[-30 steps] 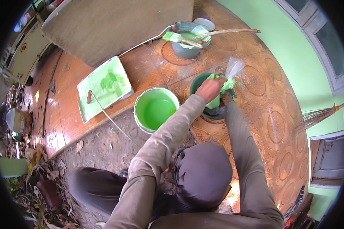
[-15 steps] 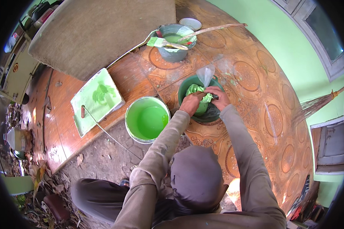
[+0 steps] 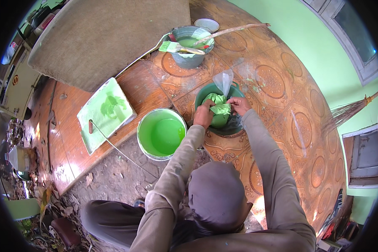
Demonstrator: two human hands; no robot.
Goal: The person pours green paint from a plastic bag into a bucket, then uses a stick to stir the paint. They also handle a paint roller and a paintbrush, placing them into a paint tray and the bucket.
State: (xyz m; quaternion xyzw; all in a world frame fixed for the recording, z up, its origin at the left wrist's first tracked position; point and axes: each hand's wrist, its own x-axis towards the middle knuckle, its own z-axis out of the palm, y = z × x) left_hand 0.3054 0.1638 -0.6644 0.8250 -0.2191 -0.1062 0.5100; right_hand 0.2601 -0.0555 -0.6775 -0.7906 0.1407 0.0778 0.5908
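A light green, crumpled bag (image 3: 219, 110) with a smooth, rounded lower part rests inside a dark green basin (image 3: 200, 94). My left hand (image 3: 203, 115) has its fingers closed on the bag's left side. On the right, my right hand (image 3: 239, 106) pinches the folded edge of the same bag. Behind both hands, a clear plastic bag (image 3: 223, 80) stands up at the basin's far rim. What lies under the green bag is mostly hidden.
A bucket of green paint (image 3: 161, 133) stands left of my left forearm. Beyond it lies a paint tray (image 3: 126, 113) with a wire-handled roller frame (image 3: 90, 127). Farther back, a grey bucket (image 3: 189, 62) carries a paintbrush (image 3: 180, 48) and a stick (image 3: 235, 30). A broom (image 3: 353, 110) leans at the right.
My hands have drawn slightly apart, the left one moving left and down. More of the crumpled green bag shows between them, spread wider.
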